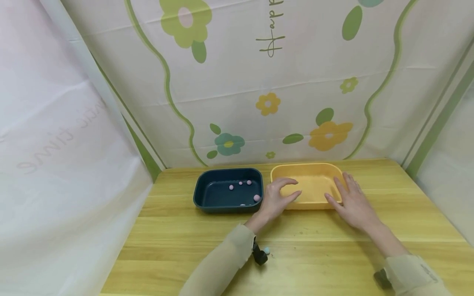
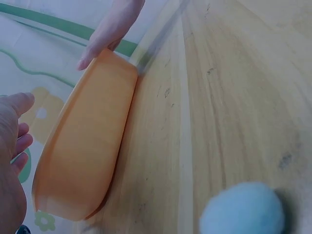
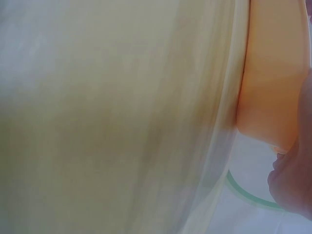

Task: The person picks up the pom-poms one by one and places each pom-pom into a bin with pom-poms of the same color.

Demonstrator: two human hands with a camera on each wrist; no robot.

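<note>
A yellow rectangular tray (image 1: 311, 206) stands at the back of the table, between the two hands. My left hand (image 1: 275, 199) hovers over its left end, thumb and fingers curved and spread apart with nothing between them. At the tray's right end is my right hand (image 1: 355, 207), its fingers spread at the rim and the thumb over the front corner. In the left wrist view the tray's long outer wall (image 2: 87, 136) shows, with a light blue ball (image 2: 243, 212) lying on the table nearby. The right wrist view catches the tray's end (image 3: 270, 73) beside the right hand (image 3: 295, 183).
Left of the yellow tray stands a dark blue tray (image 1: 227, 209) holding several small pink balls (image 1: 256, 198). The light blue ball (image 1: 267, 250) lies by the left wrist's black camera (image 1: 260, 255). A flower-printed curtain (image 1: 229, 102) rises behind the wooden table (image 1: 166, 246).
</note>
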